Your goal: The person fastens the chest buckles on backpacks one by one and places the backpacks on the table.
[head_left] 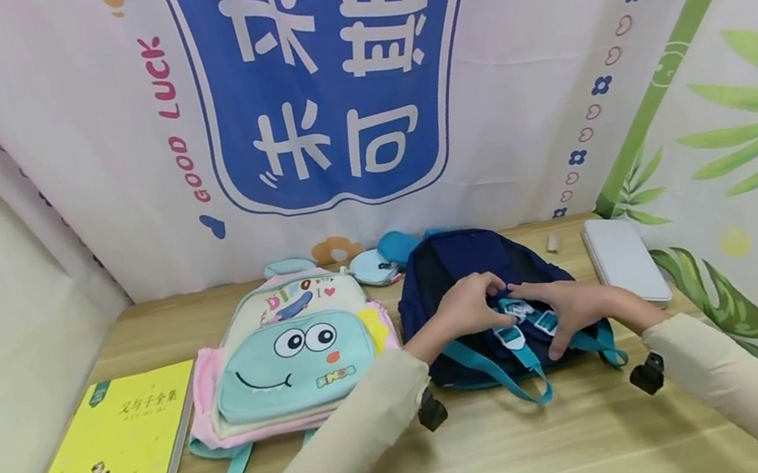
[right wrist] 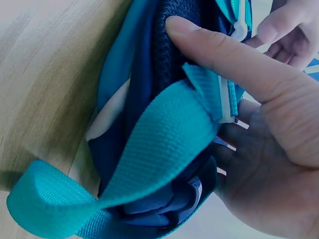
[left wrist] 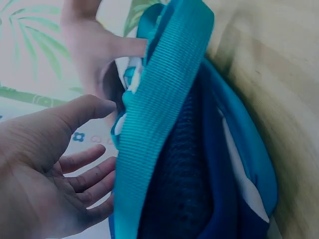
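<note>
A navy backpack point(head_left: 459, 256) with teal trim lies on the wooden table, its teal straps point(left wrist: 164, 99) and white buckles point(head_left: 509, 338) on the upper side. My left hand point(head_left: 466, 307) hovers at the straps; in the left wrist view thumb and fingers are spread with a gap between them. From the other side my right hand point(head_left: 578, 307) straddles a strap and buckle. Its straight thumb rests on the dark mesh point(right wrist: 172, 59), while the fingers reach behind the webbing, tips partly hidden. Thumb and fingers stand wide apart.
To the left sits a pink and mint cartoon backpack point(head_left: 296, 369), with a yellow book point(head_left: 97, 472) farther left. A round light blue pouch point(head_left: 373, 268) lies between the bags at the back. Right of the navy backpack are a white case point(head_left: 625, 259) and a small beige piece point(head_left: 553, 243).
</note>
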`<state>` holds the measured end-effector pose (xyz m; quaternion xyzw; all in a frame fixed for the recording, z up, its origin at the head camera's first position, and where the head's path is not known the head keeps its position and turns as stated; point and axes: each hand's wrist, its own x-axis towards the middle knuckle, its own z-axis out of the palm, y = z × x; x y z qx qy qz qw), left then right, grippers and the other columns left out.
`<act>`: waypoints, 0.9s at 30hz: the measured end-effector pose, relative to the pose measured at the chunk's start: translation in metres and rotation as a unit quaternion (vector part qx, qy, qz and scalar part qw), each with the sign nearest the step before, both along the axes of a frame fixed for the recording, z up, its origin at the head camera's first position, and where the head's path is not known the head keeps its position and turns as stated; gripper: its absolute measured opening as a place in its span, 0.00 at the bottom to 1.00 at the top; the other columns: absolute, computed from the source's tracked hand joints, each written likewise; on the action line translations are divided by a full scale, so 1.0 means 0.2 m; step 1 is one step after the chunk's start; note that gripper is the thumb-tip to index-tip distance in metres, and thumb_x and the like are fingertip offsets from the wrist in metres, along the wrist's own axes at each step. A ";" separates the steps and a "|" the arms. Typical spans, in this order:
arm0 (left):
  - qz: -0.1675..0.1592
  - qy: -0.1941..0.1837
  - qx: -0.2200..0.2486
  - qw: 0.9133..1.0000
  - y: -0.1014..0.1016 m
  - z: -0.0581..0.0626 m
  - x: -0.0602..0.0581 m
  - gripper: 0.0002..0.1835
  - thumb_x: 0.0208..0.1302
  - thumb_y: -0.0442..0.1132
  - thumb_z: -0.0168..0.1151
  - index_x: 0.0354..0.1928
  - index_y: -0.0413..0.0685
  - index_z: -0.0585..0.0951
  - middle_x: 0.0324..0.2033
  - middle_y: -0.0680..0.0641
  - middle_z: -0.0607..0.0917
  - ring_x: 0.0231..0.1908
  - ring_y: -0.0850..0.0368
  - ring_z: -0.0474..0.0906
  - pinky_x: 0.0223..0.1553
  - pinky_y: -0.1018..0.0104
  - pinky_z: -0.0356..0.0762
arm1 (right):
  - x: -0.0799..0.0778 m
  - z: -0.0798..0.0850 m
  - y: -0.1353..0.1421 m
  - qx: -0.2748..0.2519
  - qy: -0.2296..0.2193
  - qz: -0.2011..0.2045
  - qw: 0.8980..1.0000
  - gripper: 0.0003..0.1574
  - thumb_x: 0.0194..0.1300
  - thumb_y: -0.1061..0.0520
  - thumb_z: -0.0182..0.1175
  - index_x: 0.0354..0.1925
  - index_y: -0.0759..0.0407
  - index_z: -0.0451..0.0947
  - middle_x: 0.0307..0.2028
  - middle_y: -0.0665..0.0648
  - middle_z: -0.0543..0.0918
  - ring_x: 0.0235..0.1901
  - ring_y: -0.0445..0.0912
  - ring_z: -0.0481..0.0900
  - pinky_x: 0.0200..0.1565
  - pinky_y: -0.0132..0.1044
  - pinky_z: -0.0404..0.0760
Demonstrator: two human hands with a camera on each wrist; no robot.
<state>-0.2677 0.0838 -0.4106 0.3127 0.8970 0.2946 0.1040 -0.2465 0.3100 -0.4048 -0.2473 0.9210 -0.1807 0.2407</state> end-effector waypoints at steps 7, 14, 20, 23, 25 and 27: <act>0.005 0.035 -0.045 0.998 0.04 -0.04 -0.02 0.22 0.60 0.51 0.75 0.54 0.53 0.83 0.49 0.50 0.82 0.49 0.56 0.78 0.48 0.66 0.79 | 0.00 0.00 -0.01 -0.006 0.000 0.007 1.000 0.73 0.47 0.49 0.83 0.79 0.64 0.50 0.77 0.75 0.51 0.74 0.73 0.53 0.67 0.71 0.63; -0.001 0.069 -0.091 0.993 0.07 -0.05 -0.03 0.18 0.61 0.53 0.73 0.50 0.57 0.85 0.47 0.52 0.81 0.45 0.56 0.77 0.45 0.64 0.78 | 0.00 0.01 -0.02 -0.003 0.002 0.006 1.000 0.73 0.47 0.50 0.83 0.79 0.65 0.50 0.77 0.75 0.51 0.75 0.73 0.52 0.68 0.71 0.62; 0.003 0.068 -0.091 0.993 0.07 -0.05 -0.04 0.15 0.61 0.52 0.74 0.45 0.57 0.86 0.43 0.52 0.80 0.42 0.57 0.75 0.42 0.64 0.76 | 0.01 0.03 -0.03 0.008 0.004 0.003 1.000 0.72 0.47 0.50 0.83 0.79 0.66 0.51 0.77 0.76 0.51 0.74 0.74 0.53 0.67 0.70 0.63; 0.001 0.064 -0.084 0.994 0.07 -0.06 -0.04 0.13 0.60 0.52 0.74 0.44 0.57 0.85 0.42 0.53 0.80 0.40 0.58 0.74 0.40 0.66 0.75 | 0.01 0.03 -0.03 0.016 0.000 -0.006 1.000 0.73 0.47 0.49 0.83 0.79 0.65 0.51 0.77 0.76 0.51 0.74 0.73 0.53 0.68 0.70 0.63; -0.001 0.062 -0.080 0.995 0.06 -0.06 -0.04 0.14 0.60 0.52 0.74 0.44 0.57 0.85 0.42 0.53 0.80 0.39 0.59 0.74 0.39 0.67 0.75 | 0.01 0.02 -0.03 0.018 -0.001 -0.009 1.000 0.73 0.47 0.49 0.83 0.79 0.65 0.50 0.77 0.76 0.51 0.74 0.73 0.53 0.68 0.70 0.63; -0.001 0.060 -0.075 0.995 0.05 -0.06 -0.04 0.15 0.60 0.51 0.74 0.45 0.56 0.85 0.42 0.53 0.81 0.39 0.60 0.74 0.38 0.68 0.75 | 0.01 0.02 -0.03 0.018 -0.001 -0.011 1.000 0.74 0.47 0.50 0.83 0.79 0.65 0.50 0.77 0.76 0.51 0.74 0.73 0.54 0.68 0.71 0.62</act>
